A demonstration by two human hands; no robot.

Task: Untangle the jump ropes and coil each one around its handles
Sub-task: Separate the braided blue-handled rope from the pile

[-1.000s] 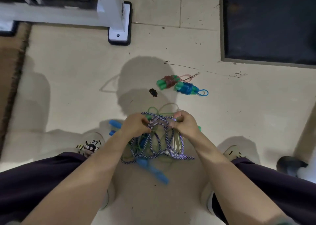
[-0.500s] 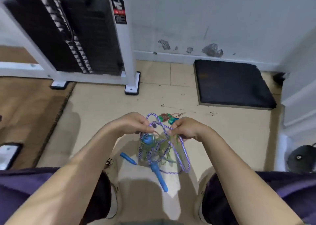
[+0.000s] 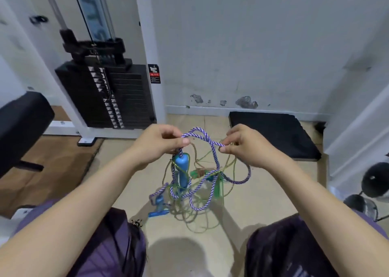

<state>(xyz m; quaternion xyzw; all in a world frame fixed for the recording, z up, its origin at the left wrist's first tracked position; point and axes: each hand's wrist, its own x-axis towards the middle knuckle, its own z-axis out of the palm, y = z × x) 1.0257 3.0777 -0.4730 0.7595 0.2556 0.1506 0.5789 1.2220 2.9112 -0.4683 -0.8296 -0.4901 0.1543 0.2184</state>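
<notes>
left hand point(image 3: 162, 143) grip pinches purple rope point(image 3: 202, 136) | right hand point(image 3: 245, 145) grip pinches other end | tangle point(image 3: 189, 184) hangs below, blue handle point(image 3: 182, 169) under left

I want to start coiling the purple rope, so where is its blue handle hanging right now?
In the head view, one blue handle hangs upright just below the left hand, left of centre, with the purple rope and thin green cord looped around it.
</notes>
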